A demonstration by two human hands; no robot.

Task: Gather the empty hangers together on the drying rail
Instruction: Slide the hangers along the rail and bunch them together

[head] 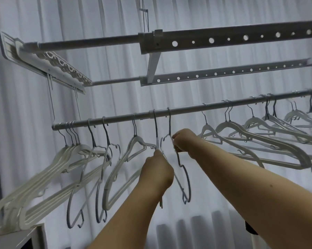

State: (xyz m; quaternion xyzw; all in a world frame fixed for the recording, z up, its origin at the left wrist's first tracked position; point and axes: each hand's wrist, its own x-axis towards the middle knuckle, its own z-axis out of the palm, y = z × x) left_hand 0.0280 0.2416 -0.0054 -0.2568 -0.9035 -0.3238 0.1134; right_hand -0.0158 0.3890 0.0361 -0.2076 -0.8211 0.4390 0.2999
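Both arms raised to the drying rail. Left hand has its fingers curled round a grey wire hanger just below its neck; the hook sits on the rail directly above the fingers. Right hand pinches the shoulder of a second wire hanger, hooked just beside the first. White hangers hang bunched left of the fingers; more white hangers spread along the rail to the right. White curtain behind.
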